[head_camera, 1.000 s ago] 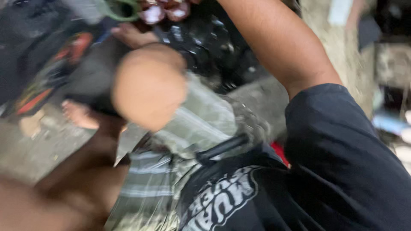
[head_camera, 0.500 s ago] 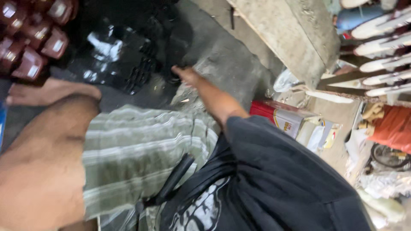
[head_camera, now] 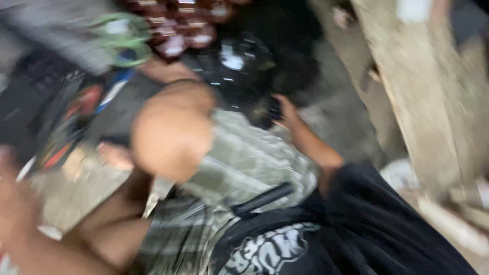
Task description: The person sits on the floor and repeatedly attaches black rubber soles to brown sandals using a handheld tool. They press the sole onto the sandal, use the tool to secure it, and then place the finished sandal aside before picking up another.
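Very blurred frame. Left hand: none made out; skin-tone smear at bottom-left edge could be arm or leg, can't tell.

Top left, a green ring-shaped thing [head_camera: 122,38] lies on the ground [head_camera: 76,198], w/ a bare foot [head_camera: 114,155] lower down. Raised knee [head_camera: 173,132] fills the middle, striped shorts [head_camera: 244,163] below it.

Top centre: a cluster of small dark-red tubs [head_camera: 178,25] w/ pale labels, packed tight together; what's in them can't be seen.

Just right of those, a shiny black plastic bag [head_camera: 239,66], bulging, contents hidden. Prob. thin, soft & slick, so it'll sag and slip if grabbed by the side. Better taken at a gathered fold or the neck. Weight can't be judged.

Right hand [head_camera: 285,109] is at the bag's near-right edge, touching or just beside it. Fingers too smeared to say if spread or curled.

Far right: a rough pale beam [head_camera: 407,91] slants across.
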